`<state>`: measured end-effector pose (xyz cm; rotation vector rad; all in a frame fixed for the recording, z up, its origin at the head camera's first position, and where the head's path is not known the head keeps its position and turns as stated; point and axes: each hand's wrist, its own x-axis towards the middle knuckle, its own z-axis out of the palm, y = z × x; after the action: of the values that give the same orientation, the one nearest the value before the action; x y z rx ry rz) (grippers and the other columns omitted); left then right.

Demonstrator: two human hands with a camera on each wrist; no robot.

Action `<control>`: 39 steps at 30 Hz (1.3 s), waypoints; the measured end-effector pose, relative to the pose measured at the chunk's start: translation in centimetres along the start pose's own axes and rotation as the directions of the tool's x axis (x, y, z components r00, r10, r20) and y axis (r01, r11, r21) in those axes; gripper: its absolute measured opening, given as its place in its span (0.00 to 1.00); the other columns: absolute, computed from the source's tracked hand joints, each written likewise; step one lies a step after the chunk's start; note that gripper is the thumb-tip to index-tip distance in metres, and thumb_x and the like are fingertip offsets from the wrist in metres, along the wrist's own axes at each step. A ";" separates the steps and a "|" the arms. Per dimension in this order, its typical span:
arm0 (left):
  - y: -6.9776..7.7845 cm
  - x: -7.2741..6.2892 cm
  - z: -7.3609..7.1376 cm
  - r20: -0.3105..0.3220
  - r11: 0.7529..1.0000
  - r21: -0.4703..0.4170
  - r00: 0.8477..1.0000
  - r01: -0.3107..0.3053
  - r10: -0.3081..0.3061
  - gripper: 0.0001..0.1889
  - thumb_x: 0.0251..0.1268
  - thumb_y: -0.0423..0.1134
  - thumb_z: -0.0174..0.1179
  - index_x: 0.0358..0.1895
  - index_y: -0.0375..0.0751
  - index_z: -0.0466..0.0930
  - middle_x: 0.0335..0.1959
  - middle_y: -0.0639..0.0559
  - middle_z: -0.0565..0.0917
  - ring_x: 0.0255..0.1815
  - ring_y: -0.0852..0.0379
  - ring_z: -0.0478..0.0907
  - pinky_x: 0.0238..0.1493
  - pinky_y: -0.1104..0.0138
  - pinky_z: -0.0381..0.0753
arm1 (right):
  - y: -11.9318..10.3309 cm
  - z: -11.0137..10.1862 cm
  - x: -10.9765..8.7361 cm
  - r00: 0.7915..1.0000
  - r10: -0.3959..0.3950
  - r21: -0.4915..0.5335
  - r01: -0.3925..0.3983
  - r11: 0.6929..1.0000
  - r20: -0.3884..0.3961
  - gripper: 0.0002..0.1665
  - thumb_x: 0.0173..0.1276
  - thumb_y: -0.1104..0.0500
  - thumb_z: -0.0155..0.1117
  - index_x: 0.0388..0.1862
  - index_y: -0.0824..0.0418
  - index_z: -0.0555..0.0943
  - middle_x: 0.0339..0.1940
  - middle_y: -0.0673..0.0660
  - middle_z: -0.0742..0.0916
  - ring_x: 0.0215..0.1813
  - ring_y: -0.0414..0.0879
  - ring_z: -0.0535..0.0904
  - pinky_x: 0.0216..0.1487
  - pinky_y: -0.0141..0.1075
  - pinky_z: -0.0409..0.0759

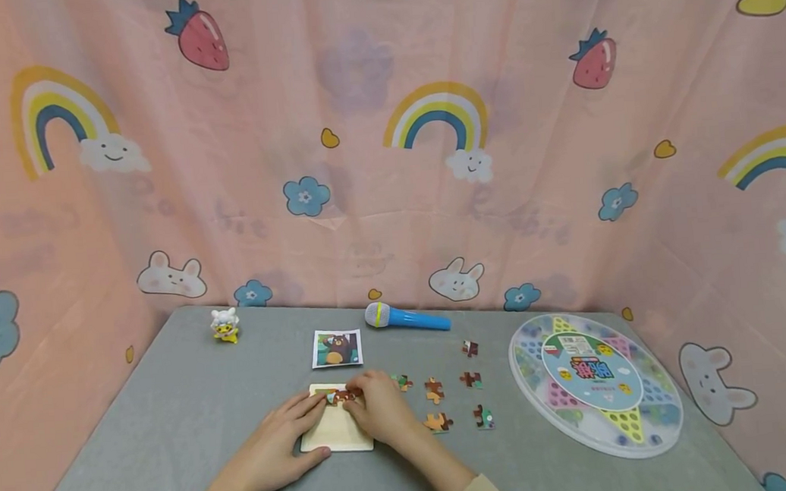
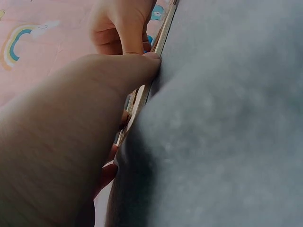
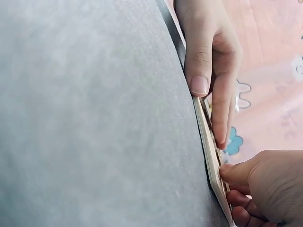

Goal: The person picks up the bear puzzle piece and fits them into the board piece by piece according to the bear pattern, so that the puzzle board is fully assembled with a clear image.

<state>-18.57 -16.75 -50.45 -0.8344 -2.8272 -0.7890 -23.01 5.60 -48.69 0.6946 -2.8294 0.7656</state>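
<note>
A shallow pale wooden puzzle tray (image 1: 338, 435) lies on the grey table, with picture pieces (image 1: 339, 397) along its far edge. My left hand (image 1: 280, 445) rests along the tray's left side, fingers extended toward the pieces and thumb near the front edge. In the right wrist view, that left thumb (image 3: 199, 82) touches the tray's edge. Over the tray's far right part, my right hand (image 1: 382, 407) has thumb and fingers bent together, pinching a puzzle piece that its fingers mostly cover.
Loose puzzle pieces (image 1: 433, 389) lie right of the tray. Behind it is a bear picture card (image 1: 336, 348), with a blue toy microphone (image 1: 412, 319) further back. A figurine (image 1: 224, 326) stands far left; a round game board (image 1: 594, 383) lies at right.
</note>
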 end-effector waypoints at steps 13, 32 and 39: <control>1.5 1.3 -0.6 0.081 0.994 0.072 0.994 -0.077 0.071 0.37 0.68 0.49 0.71 0.76 0.34 0.74 0.79 0.44 0.73 0.79 0.38 0.68 0.73 0.41 0.73 | 0.0 0.1 0.3 0.999 -0.035 -0.012 0.035 0.999 -0.032 0.11 0.69 0.57 0.77 0.46 0.61 0.91 0.39 0.52 0.88 0.43 0.43 0.81 0.47 0.39 0.79; 2.1 1.1 -0.1 0.117 0.999 0.043 0.993 -0.026 0.021 0.37 0.70 0.51 0.69 0.77 0.36 0.73 0.79 0.46 0.72 0.80 0.39 0.67 0.72 0.40 0.73 | 0.4 -0.7 0.1 0.998 -0.047 0.066 0.044 0.997 0.045 0.13 0.69 0.61 0.76 0.50 0.65 0.91 0.39 0.53 0.88 0.41 0.41 0.80 0.42 0.33 0.78; 2.0 1.2 0.1 0.116 0.999 0.039 0.993 -0.018 0.014 0.37 0.71 0.52 0.67 0.77 0.37 0.72 0.80 0.45 0.71 0.81 0.38 0.65 0.72 0.37 0.72 | 2.3 -3.0 0.0 1.000 -0.018 0.137 0.019 0.990 -0.006 0.16 0.70 0.62 0.76 0.54 0.68 0.89 0.40 0.56 0.88 0.34 0.39 0.78 0.35 0.30 0.78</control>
<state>-18.54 -14.66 -49.32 -0.9247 -2.9220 -0.7010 -24.09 8.83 -47.15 0.7363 -2.7826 0.9639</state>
